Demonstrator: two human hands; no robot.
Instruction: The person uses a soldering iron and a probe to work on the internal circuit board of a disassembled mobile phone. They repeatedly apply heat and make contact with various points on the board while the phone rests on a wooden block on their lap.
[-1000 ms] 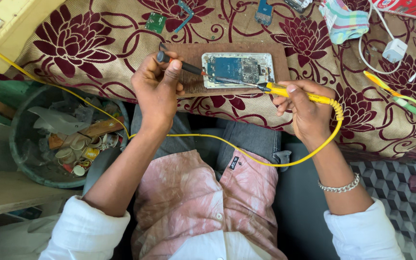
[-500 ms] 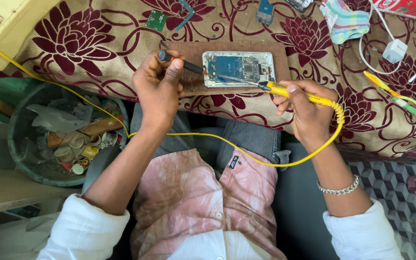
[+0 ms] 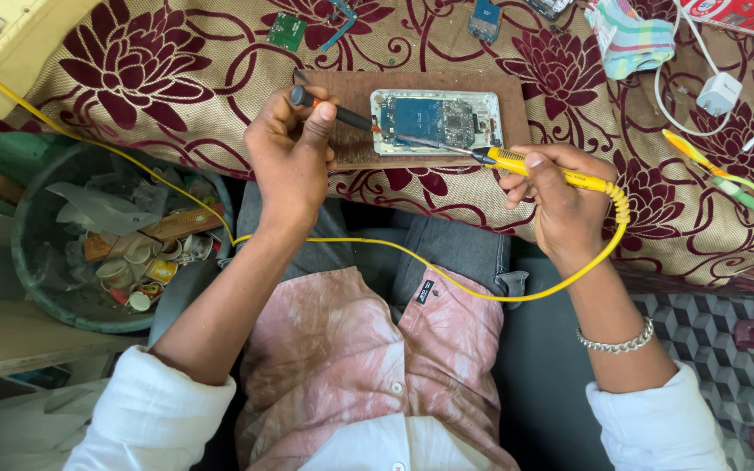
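Steadiness counts here: right hand (image 3: 560,205) pinches the yellow soldering iron (image 3: 541,170) like a pen, left hand (image 3: 294,153) closes on a black-handled tool (image 3: 335,112), seemingly a screwdriver, both tips meeting beyond the fingers on the opened phone (image 3: 436,120) lying on its wooden board (image 3: 342,148), so wrists should stay braced.

We see the opened phone (image 3: 436,121) on a board (image 3: 351,148) at twelve o'clock, bin (image 3: 37,288) at nine, charger (image 3: 719,92) at two, circuit piece (image 3: 286,31) at eleven.
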